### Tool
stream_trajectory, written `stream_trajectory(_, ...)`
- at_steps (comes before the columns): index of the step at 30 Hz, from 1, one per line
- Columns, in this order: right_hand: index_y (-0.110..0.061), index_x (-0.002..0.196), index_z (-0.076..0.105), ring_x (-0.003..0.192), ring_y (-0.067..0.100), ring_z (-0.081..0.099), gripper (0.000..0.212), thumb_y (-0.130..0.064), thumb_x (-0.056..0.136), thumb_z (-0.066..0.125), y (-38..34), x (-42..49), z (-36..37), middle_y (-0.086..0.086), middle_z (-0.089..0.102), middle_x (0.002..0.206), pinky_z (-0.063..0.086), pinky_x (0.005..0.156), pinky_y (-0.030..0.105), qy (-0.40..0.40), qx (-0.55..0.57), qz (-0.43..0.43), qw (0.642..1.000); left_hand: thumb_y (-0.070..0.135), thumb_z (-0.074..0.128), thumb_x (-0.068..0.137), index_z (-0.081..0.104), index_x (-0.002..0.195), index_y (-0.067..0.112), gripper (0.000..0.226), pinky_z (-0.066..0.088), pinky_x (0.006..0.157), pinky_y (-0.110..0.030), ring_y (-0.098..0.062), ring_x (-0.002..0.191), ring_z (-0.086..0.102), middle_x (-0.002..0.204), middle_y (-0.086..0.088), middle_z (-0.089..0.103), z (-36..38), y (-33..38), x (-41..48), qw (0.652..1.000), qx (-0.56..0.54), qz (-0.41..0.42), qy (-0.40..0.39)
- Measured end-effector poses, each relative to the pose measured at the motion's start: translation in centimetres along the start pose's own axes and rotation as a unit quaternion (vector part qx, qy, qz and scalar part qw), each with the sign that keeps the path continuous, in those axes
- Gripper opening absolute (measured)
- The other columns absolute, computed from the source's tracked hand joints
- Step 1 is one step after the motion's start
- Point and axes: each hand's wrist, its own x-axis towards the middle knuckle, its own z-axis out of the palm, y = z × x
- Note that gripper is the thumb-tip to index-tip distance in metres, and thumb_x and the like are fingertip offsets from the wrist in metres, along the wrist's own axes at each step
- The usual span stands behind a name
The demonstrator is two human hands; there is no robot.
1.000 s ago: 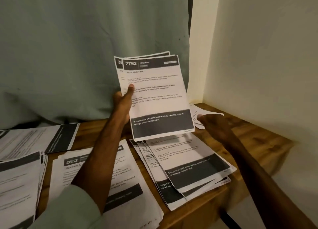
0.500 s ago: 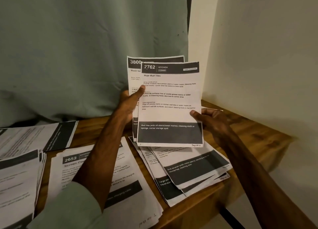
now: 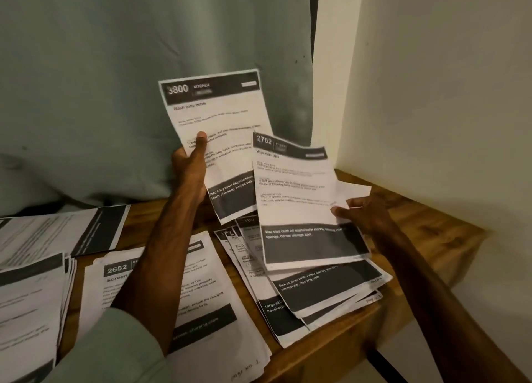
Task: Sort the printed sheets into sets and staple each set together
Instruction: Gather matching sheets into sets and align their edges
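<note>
Mid-sorting, no stapling yet. Gripped sheet 3800 (image 3: 224, 115) in the left hand (image 3: 188, 175) at frame centre, pinched sheet 2762 (image 3: 293, 187) in the right hand (image 3: 368, 213) over the fanned pile (image 3: 325, 290), lower right on the surface (image 3: 431, 238). Probably needed laying squarely there next.

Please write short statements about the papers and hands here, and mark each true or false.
1. The left hand grips the white printed sheet numbered 3800. True.
2. The right hand pinches the white printed sheet numbered 2762 at its right edge. True.
3. The white sheet numbered 2652 is held up in the air. False: it lies on the brown wooden table.
4. Both hands hold one same sheet. False: each holds its own sheet.
</note>
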Motion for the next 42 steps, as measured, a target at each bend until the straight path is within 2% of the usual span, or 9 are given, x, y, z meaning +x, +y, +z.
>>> stream_trajectory(7, -0.009, 0.077, 0.059, 0.068, 0.014, 0.056, 0.033, -0.032, 0.085, 0.082, 1.4, 1.3, -0.4, -0.001, 0.057, 0.074, 0.042, 0.066, 0.021, -0.035, -0.301, 0.089, 0.949, 0.025, 0.070, 0.098, 0.065, 0.122, 0.014, 0.027, 0.064, 0.072, -0.037, -0.021, 0.088, 0.078, 0.110, -0.004, 0.077, -1.4, 0.8, 0.6, 0.997, -0.041, 0.028, 0.056)
stream_trajectory(13, -0.003, 0.117, 0.069, 0.101, 0.025, 0.064, 0.050, -0.026, 0.078, 0.089, 1.8, 1.2, -0.2, 0.013, 0.069, 0.116, 0.055, 0.087, 0.033, -0.065, -0.327, 0.079, 0.940, 0.019, 0.067, 0.099, 0.064, 0.130, 0.005, 0.034, 0.063, 0.069, -0.035, -0.018, 0.085, 0.078, 0.098, 0.003, 0.078, -1.0, 0.9, 0.0, 0.995, -0.083, 0.030, 0.041)
stream_trajectory(18, -0.007, 0.123, 0.068, 0.094, 0.017, 0.060, 0.057, -0.037, 0.078, 0.087, 2.0, 1.5, 0.1, 0.010, 0.068, 0.124, 0.045, 0.064, 0.017, -0.060, -0.350, 0.043, 0.934, 0.020, 0.067, 0.099, 0.067, 0.124, 0.006, 0.028, 0.063, 0.070, -0.036, -0.020, 0.086, 0.077, 0.102, -0.002, 0.078, -0.4, 0.3, -0.2, 0.997, -0.074, 0.021, 0.014)
stream_trajectory(21, -0.005, 0.131, 0.062, 0.110, 0.025, 0.063, 0.064, -0.037, 0.081, 0.085, 1.6, 1.5, 0.4, 0.011, 0.065, 0.130, 0.046, 0.077, 0.022, -0.060, -0.355, 0.028, 0.932, 0.022, 0.067, 0.100, 0.066, 0.125, 0.006, 0.030, 0.062, 0.066, -0.033, -0.017, 0.081, 0.077, 0.105, -0.005, 0.076, 0.0, -0.1, -0.4, 0.998, -0.057, 0.013, 0.007)
stream_trajectory(24, -0.004, 0.127, 0.064, 0.112, 0.028, 0.066, 0.060, -0.036, 0.081, 0.086, 1.7, 1.8, 0.5, 0.013, 0.068, 0.129, 0.053, 0.086, 0.029, -0.059, -0.361, 0.024, 0.930, 0.024, 0.067, 0.099, 0.065, 0.127, 0.006, 0.034, 0.062, 0.065, -0.032, -0.016, 0.080, 0.077, 0.109, -0.007, 0.076, 0.3, -0.4, -0.5, 0.999, -0.038, 0.007, -0.005)
stream_trajectory(28, -0.003, 0.105, 0.069, 0.092, 0.027, 0.067, 0.032, -0.030, 0.091, 0.077, 1.4, 1.5, 0.6, 0.015, 0.074, 0.111, 0.047, 0.068, 0.024, -0.051, -0.374, -0.010, 0.926, 0.026, 0.068, 0.099, 0.066, 0.125, 0.007, 0.033, 0.063, 0.068, -0.033, -0.016, 0.082, 0.076, 0.109, -0.007, 0.076, 0.6, -0.7, -0.6, 1.000, -0.022, 0.005, -0.017)
stream_trajectory(32, -0.002, 0.103, 0.074, 0.097, 0.032, 0.068, 0.038, -0.036, 0.102, 0.058, 0.3, 0.3, 1.0, 0.016, 0.074, 0.104, 0.048, 0.077, 0.030, -0.018, -0.180, -0.106, 0.978, 0.025, 0.068, 0.099, 0.069, 0.115, 0.011, 0.022, 0.063, 0.067, -0.032, -0.014, 0.077, 0.076, 0.099, -0.002, 0.077, 0.8, -0.7, -0.5, 0.999, -0.017, -0.001, -0.028)
stream_trajectory(38, -0.010, 0.123, 0.060, 0.114, 0.031, 0.066, 0.045, -0.048, 0.102, 0.047, -4.2, -0.3, 3.1, 0.009, 0.068, 0.123, 0.054, 0.102, 0.045, -0.109, 0.175, 0.049, 0.977, 0.029, 0.071, 0.096, 0.071, 0.106, 0.017, 0.015, 0.063, 0.082, -0.047, -0.026, 0.089, 0.077, 0.103, -0.007, 0.079, 0.8, -1.0, -0.5, 0.996, 0.012, -0.029, -0.081)
stream_trajectory(42, -0.014, 0.107, 0.068, 0.093, 0.028, 0.075, 0.024, -0.035, 0.096, 0.066, -4.3, -1.1, 4.4, 0.006, 0.078, 0.101, 0.064, 0.076, 0.038, -0.100, 0.201, 0.011, 0.974, 0.026, 0.070, 0.097, 0.071, 0.110, 0.015, 0.016, 0.063, 0.082, -0.047, -0.030, 0.095, 0.076, 0.111, -0.012, 0.077, 1.1, -0.7, -0.9, 0.995, 0.014, -0.027, -0.095)
